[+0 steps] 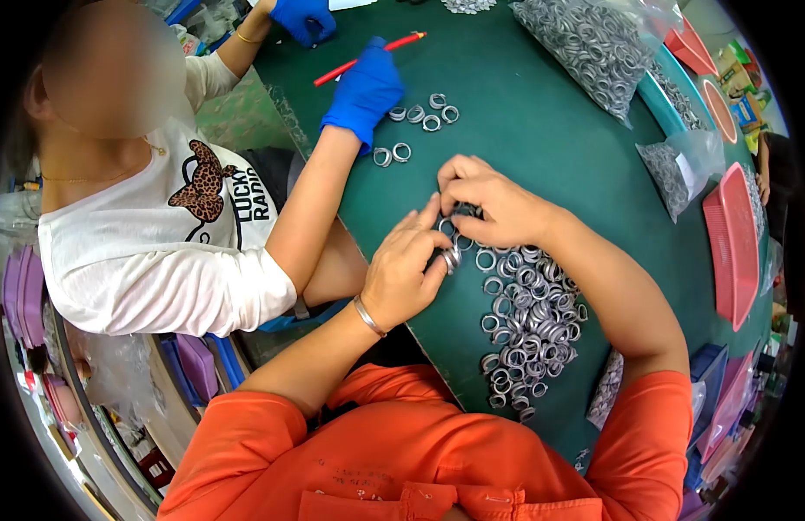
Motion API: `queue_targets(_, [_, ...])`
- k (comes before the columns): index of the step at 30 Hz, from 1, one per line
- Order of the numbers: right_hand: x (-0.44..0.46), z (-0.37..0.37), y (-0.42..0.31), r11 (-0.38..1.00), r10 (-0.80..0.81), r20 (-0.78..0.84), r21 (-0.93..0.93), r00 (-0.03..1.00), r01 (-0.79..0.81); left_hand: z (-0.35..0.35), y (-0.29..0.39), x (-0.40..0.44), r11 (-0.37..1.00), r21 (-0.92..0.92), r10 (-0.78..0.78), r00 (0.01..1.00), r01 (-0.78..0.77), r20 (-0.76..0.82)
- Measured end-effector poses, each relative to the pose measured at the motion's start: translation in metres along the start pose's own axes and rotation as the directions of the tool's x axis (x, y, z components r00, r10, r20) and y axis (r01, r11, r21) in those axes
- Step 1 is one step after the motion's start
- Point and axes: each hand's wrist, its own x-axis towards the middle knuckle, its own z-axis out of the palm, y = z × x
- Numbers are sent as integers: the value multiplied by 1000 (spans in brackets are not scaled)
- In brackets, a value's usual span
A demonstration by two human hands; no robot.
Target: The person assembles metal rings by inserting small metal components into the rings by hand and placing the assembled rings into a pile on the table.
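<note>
A heap of small silvery metal rings (533, 313) lies on the green table in front of me. At its far left edge my left hand (404, 267) curls its fingers around a few metal rings (453, 258). Close beside it, my right hand (492, 204) bends over more rings, thumb and fingers closed on them; the fingers partly hide these. Between the two hands a ring (446, 227) shows. Several loose rings (431, 122) lie farther off, near a co-worker's blue-gloved hand (367, 91).
The co-worker sits at left, with a red pencil (367, 59) at the gloved hand. A large bag of rings (585, 52), a smaller bag (667, 178) and a pink basket (731, 252) stand along the right side of the green table (541, 165).
</note>
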Motion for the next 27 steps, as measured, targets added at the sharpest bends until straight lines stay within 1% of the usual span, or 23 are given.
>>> queue_targets(1, [-6, -1, -3, 998, 18, 33, 54, 999, -20, 0, 0, 0, 1000, -1, 4, 1000, -4, 6])
queue_targets(3, [-16, -7, -8, 999, 24, 48, 41, 999, -26, -1, 0, -1, 996, -68, 71, 994, -65, 87])
queue_targets(5, [-23, -12, -12, 968, 114, 116, 212, 987, -137, -2, 0, -3, 992, -101, 92, 989, -80, 119])
queue_targets(6, [-22, -17, -11, 958, 116, 93, 254, 989, -136, -2, 0, -3, 988, -146, 80, 984, -57, 157])
queue_targets(7, [-20, -20, -8, 959, 122, 16, 255, 992, -122, -2, -1, -2, 981, -190, 66, 979, -29, 194])
queue_targets(9, [-13, -24, 4, 961, 206, -172, 223, 963, -165, -6, 2, 1, 986, -160, 76, 977, -44, 201])
queue_targets(11, [-1, -33, 10, 908, 400, -291, 252, 869, -334, -7, 5, 3, 989, -135, 83, 973, -55, 215])
queue_targets(12, [5, -36, 12, 901, 430, -315, 215, 846, -378, -7, 6, 4, 991, -129, 55, 974, -27, 218])
queue_targets(13, [8, -36, 15, 899, 433, -322, 218, 842, -379, -7, 6, 7, 993, -121, 32, 975, -5, 220])
queue_targets(15, [15, -31, 21, 968, 250, -237, 96, 939, -233, -1, 3, 10, 995, -101, 45, 969, -21, 242])
queue_targets(16, [17, -28, 20, 985, 170, -164, 32, 972, -167, 0, 4, 12, 993, -96, 87, 958, -63, 273])
queue_targets(17, [18, -29, 19, 949, 297, 39, 97, 954, -300, 0, 3, 15, 990, -92, 127, 944, -104, 304])
queue_targets(19, [26, -33, 4, 913, 402, 58, 46, 914, -405, -1, 3, 16, 989, -106, 131, 943, -103, 306])
queue_targets(20, [32, -31, 8, 915, 397, 58, 46, 916, -400, -1, 2, 15, 988, -120, 136, 931, -101, 339])
queue_targets(21, [37, -27, 17, 930, 325, -142, -134, 935, -343, -1, 3, 15, 986, -134, 143, 917, -99, 372])
queue_targets(22, [42, -24, 24, 896, 208, -322, -316, 923, -312, 0, 5, 15, 987, -130, 133, 923, -92, 361])
queue_targets(23, [47, -19, 31, 896, 207, -328, -315, 922, -313, 0, 5, 15, 987, -127, 137, 921, -96, 365])
queue_targets(25, [59, -10, 37, 912, 162, -420, -282, 893, -298, -1, 5, 15, 987, -133, 129, 925, -86, 358])
queue_targets(26, [62, -7, 40, 887, 212, -364, -317, 907, -335, -1, 5, 15, 988, -127, 129, 925, -89, 358])
queue_targets(27, [64, -3, 42, 890, 205, -364, -317, 908, -328, 0, 5, 14, 987, -134, 130, 927, -88, 352])
